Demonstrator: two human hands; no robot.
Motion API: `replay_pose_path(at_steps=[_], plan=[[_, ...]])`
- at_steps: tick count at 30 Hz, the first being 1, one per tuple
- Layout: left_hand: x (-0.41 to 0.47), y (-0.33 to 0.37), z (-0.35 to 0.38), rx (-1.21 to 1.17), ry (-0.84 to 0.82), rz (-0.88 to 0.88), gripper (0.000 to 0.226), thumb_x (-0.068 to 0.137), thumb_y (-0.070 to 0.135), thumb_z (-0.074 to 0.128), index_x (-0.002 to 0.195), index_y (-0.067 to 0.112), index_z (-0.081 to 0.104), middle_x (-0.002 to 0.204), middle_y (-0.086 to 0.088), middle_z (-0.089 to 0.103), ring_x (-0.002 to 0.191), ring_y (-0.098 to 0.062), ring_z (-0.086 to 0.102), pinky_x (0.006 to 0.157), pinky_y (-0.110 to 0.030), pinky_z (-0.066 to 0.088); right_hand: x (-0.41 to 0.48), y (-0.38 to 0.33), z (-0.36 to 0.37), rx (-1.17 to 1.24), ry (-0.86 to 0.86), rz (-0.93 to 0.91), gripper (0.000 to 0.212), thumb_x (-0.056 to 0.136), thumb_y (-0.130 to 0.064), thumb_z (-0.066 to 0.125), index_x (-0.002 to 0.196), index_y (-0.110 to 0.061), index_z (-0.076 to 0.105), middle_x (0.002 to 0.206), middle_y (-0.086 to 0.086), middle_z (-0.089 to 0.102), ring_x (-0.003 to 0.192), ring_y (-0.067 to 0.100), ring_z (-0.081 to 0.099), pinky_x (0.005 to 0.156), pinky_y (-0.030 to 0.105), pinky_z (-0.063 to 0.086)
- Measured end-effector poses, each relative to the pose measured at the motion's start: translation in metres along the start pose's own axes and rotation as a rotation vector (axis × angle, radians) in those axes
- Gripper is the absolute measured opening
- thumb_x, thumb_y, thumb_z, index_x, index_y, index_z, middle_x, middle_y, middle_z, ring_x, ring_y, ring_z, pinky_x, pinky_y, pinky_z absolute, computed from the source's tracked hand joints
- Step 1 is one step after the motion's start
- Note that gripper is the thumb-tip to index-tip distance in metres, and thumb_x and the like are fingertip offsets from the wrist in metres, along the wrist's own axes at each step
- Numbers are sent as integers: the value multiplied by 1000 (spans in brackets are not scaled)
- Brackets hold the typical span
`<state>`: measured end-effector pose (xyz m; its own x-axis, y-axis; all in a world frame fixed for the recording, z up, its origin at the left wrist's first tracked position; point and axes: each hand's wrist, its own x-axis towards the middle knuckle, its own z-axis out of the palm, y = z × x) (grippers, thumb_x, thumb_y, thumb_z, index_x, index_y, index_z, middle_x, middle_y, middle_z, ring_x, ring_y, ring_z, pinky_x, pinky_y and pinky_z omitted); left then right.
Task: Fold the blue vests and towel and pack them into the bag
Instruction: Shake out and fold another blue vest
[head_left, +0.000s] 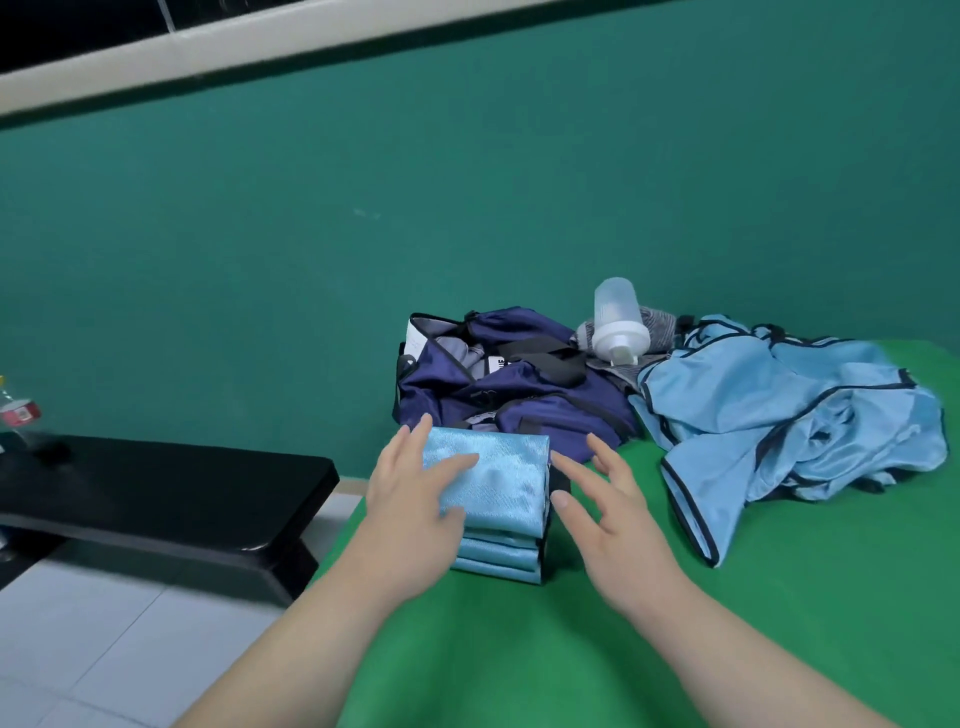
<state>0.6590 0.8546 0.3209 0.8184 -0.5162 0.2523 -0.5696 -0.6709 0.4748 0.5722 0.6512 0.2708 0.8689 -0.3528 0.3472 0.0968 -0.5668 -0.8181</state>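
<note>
Folded vests (493, 499), left edge of table (519, 654), before bag (511, 387): left hand (410, 486) rests open on them; right hand (608, 501) spread, empty, just beside.

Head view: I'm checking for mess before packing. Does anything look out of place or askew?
Yes. The shaker bottle sits tipped, lid end down, on grey cloth between the bag and the unfolded vests, which lie in a crumpled heap. No spill shows. The folded stack looks neat.
</note>
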Motion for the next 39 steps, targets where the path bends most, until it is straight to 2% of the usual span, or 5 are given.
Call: replay_pose_path(at_steps=[6,11,20,25,39], plan=[[-19,40,28,-43,10,165,44,92,26,52,133,43,52,156,24,-5,146,-2,-21,123,-33,-5,-19,9,-30,-64,-26,-13,39,96,-30,63,122,-55,49,152,-13,29,143,3,25,121,30,20],[-13,89,66,-67,-16,326,46,86,33,51,132,38,55,163,10,3,148,-7,-21,123,-38,-9,-26,28,-78,-117,2,71,40,94,-22,64,130,-38,57,148,-14,33,135,-1,31,99,-2,19],[10,154,148,-140,-134,303,42,95,33,56,136,41,49,164,14,-3,148,-5,-20,123,-34,-6,-37,77,-181,-201,139,236,41,92,-17,64,127,-37,60,147,-15,37,126,6,43,112,35,37],[36,186,191,-208,-97,259,45,94,37,56,138,36,50,165,7,7,150,-9,-8,122,-29,-2,-31,104,-222,-305,160,237,44,93,-16,63,131,-36,58,146,-17,35,130,-11,31,98,0,20],[69,162,219,-304,220,90,52,82,43,44,126,22,63,145,2,43,141,-19,30,119,-45,24,65,110,-225,-574,75,117,49,93,-23,59,141,-27,52,145,-7,41,140,11,24,116,28,20]])
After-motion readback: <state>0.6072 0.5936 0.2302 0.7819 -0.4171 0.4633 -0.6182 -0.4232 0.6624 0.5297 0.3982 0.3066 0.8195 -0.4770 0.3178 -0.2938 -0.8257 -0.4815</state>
